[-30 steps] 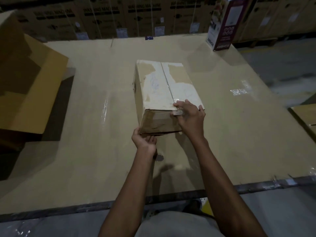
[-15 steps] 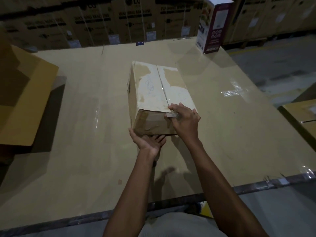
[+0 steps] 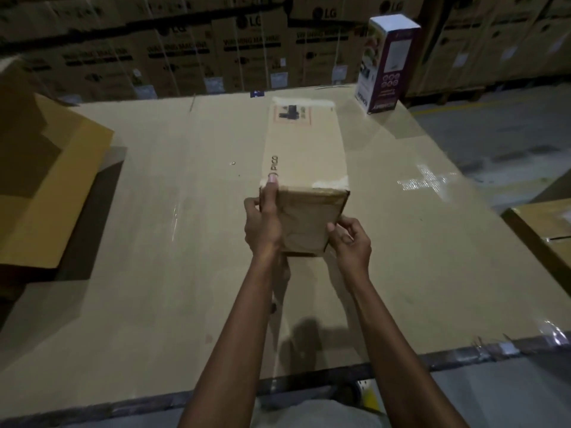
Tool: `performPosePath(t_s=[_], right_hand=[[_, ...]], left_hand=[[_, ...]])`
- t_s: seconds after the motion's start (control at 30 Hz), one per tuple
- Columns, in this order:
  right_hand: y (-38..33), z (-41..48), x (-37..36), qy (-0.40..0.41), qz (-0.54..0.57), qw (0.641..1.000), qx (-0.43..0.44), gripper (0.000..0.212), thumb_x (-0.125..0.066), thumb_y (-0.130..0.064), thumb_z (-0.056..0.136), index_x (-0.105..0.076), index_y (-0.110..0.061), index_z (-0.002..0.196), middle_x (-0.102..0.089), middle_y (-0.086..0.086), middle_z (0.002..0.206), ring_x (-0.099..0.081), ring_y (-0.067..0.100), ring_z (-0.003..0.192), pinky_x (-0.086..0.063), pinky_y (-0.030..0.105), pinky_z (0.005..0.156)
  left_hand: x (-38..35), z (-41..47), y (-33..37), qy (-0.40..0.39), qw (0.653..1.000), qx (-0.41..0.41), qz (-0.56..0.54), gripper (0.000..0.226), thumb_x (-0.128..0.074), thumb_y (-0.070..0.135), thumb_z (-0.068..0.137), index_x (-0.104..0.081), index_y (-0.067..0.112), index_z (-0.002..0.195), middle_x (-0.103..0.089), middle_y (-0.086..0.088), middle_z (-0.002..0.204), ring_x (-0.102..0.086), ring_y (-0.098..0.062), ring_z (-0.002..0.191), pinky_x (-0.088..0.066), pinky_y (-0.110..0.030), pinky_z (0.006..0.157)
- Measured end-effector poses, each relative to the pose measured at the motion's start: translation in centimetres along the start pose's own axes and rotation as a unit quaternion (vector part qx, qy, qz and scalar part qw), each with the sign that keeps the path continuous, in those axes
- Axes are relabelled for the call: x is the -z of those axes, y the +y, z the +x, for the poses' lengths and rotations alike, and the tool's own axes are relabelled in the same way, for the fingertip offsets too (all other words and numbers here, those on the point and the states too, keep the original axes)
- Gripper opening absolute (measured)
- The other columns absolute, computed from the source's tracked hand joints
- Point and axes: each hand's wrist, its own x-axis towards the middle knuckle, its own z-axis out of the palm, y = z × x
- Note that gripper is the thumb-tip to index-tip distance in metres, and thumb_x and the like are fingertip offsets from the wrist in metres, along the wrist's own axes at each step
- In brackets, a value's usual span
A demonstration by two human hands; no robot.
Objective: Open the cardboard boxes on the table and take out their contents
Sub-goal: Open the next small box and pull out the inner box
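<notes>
A long brown cardboard box [image 3: 304, 143] lies lengthwise on the table [image 3: 154, 242], with a printed label at its far end and torn white tape along its near top edge. Its near end faces me and is lifted slightly. My left hand [image 3: 264, 217] grips the near left corner, thumb up on the top face. My right hand [image 3: 350, 242] holds the near right lower corner, fingers curled on the edge. The box is closed; nothing of its contents shows.
A large open cardboard box [image 3: 46, 180] stands at the left. A tall white and purple product box [image 3: 387, 61] stands at the far right corner. Another carton [image 3: 543, 230] sits at the right edge. Stacked washing-machine cartons [image 3: 216, 50] line the back.
The box has been turned over: a plain face with a printed label is now on top instead of the taped seam. My hands shifted to the near corners.
</notes>
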Motion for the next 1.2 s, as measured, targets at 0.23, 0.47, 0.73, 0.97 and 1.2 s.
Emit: performPosePath(t_s=[0.23,0.47,0.73,0.97,1.2], right_hand=[[-2.0,-3.4,-1.7,0.034,-0.186,0.977,0.098,0.09,-0.086,-0.037,0.082,-0.036,-0.018,0.155,-0.027,0.009,0.162,-0.029,0.02,0.148,-0.035,0.019,0.109],[-7.6,-2.8,-8.3,0.054,-0.388,0.893,0.222,0.104,-0.071,-0.088,0.057,-0.044,-0.044,0.146,-0.011,0.013,0.168,0.0,0.041,0.157,-0.016,0.077,0.113],[-6.5,-0.1,-5.6,0.088,-0.401,0.889,0.202,0.076,-0.071,-0.08,0.057,-0.063,-0.042,0.123,-0.046,-0.002,0.145,-0.028,0.029,0.146,-0.044,0.065,0.093],[-6.2,2.2,-0.3,0.167,-0.064,0.978,0.109,0.063,-0.086,-0.07,0.059,-0.067,-0.038,0.109,-0.067,-0.008,0.113,-0.058,0.022,0.116,-0.045,0.031,0.105],[-0.6,-1.4,0.0,0.123,0.02,0.987,-0.101,0.066,-0.064,-0.073,0.077,-0.053,-0.027,0.124,-0.069,0.0,0.115,-0.068,0.025,0.107,-0.057,0.044,0.089]], left_hand=[[0.4,-0.8,-5.6,-0.014,0.99,0.04,-0.134,0.07,-0.039,0.084,0.089,-0.069,0.032,0.125,-0.07,0.001,0.128,-0.065,-0.02,0.119,-0.049,-0.045,0.106],[1.5,1.1,-8.6,-0.017,0.956,0.214,-0.198,0.051,-0.071,0.057,0.087,-0.074,0.016,0.116,-0.075,-0.008,0.117,-0.07,-0.028,0.111,-0.059,-0.048,0.086],[0.2,0.7,-9.4,-0.067,0.948,0.232,-0.207,0.073,-0.086,0.057,0.068,-0.062,0.033,0.132,-0.071,-0.004,0.124,-0.065,-0.024,0.115,-0.049,-0.052,0.103],[-2.0,-2.0,-3.7,0.079,0.997,0.01,0.012,0.058,-0.086,0.072,0.051,-0.066,0.053,0.103,-0.042,0.0,0.13,-0.042,-0.021,0.118,-0.04,-0.037,0.103],[-1.4,-3.1,-4.8,0.13,0.925,-0.136,0.329,0.065,-0.075,0.075,0.061,-0.067,0.046,0.119,-0.035,-0.01,0.133,-0.033,-0.033,0.123,-0.033,-0.048,0.101]])
